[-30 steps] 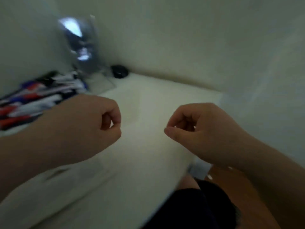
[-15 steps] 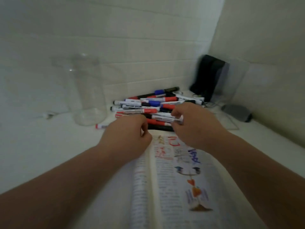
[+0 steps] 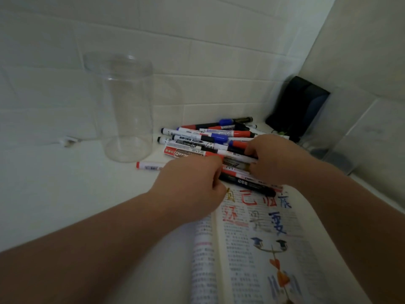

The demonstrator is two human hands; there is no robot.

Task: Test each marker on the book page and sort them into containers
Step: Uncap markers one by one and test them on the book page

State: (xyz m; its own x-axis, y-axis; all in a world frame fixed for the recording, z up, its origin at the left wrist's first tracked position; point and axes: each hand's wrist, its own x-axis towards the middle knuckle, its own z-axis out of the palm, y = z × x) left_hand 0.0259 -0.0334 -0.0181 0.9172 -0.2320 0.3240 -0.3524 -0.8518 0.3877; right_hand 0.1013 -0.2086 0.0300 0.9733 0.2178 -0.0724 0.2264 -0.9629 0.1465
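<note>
Several red, blue and black markers lie in a pile [image 3: 203, 137] on the white counter, just beyond the open book [image 3: 258, 242]. The book's right page carries red, blue and black marker strokes. Both hands are over the near side of the pile. My right hand [image 3: 278, 161] pinches a white-barrelled marker [image 3: 237, 156] between fingers and thumb. My left hand [image 3: 192, 185] is curled at that marker's left end, its fingertips hidden behind the knuckles. An empty clear jar [image 3: 125, 110] stands left of the pile. A second clear container [image 3: 335, 148] stands in the right corner.
One red-capped marker [image 3: 149, 165] lies apart, near the jar's base. A black object [image 3: 300, 104] leans in the corner behind the right container. Tiled walls close off the back and right. A small bit of debris [image 3: 70, 142] lies left of the jar.
A second ago the view faced a bare counter corner with both hands curled and holding nothing. It has swung to the pile and book, and both hands have closed in on one marker.
</note>
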